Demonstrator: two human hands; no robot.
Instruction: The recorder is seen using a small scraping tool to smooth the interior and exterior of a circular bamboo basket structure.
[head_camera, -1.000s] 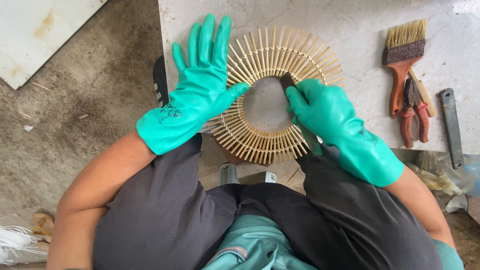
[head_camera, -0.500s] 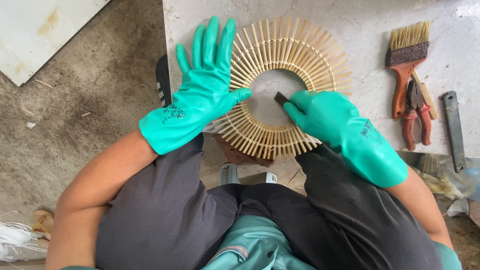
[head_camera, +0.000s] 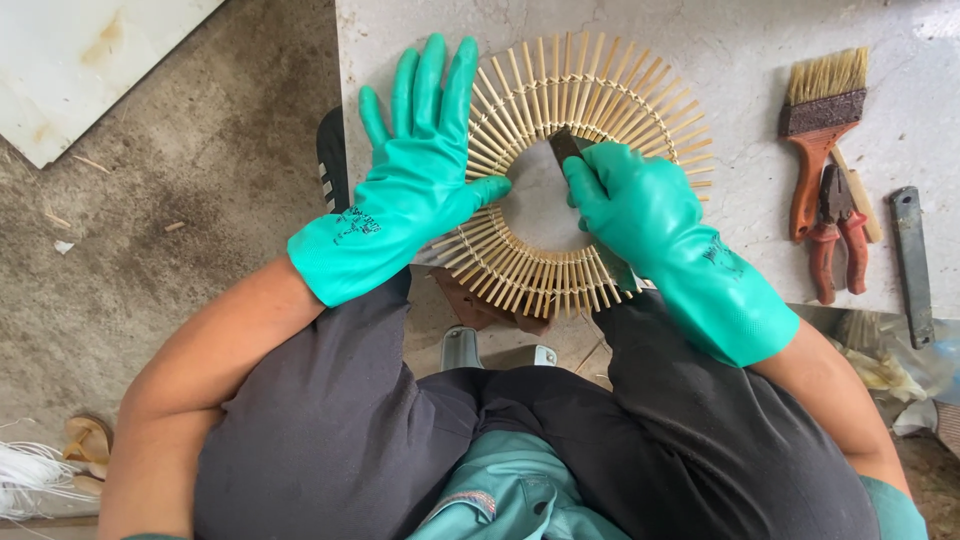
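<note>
A ring of pale bamboo sticks (head_camera: 600, 85), fanned out like a sunburst, lies on a grey stone slab (head_camera: 740, 35). My left hand (head_camera: 420, 170), in a green rubber glove, lies flat on the ring's left side with fingers spread. In a matching glove, my right hand (head_camera: 630, 200) grips a small dark block (head_camera: 563, 145) and holds it against the ring's inner edge at the upper right of the hole.
A worn paintbrush with a red-brown handle (head_camera: 815, 140), red-handled pliers (head_camera: 835, 235) and a flat metal bar (head_camera: 912, 260) lie to the right on the slab. A white board (head_camera: 90, 60) rests on the concrete floor at upper left. My knees sit below the slab's edge.
The right hand has moved the dark block upward along the ring's inner edge. The left hand has stayed flat on the ring.
</note>
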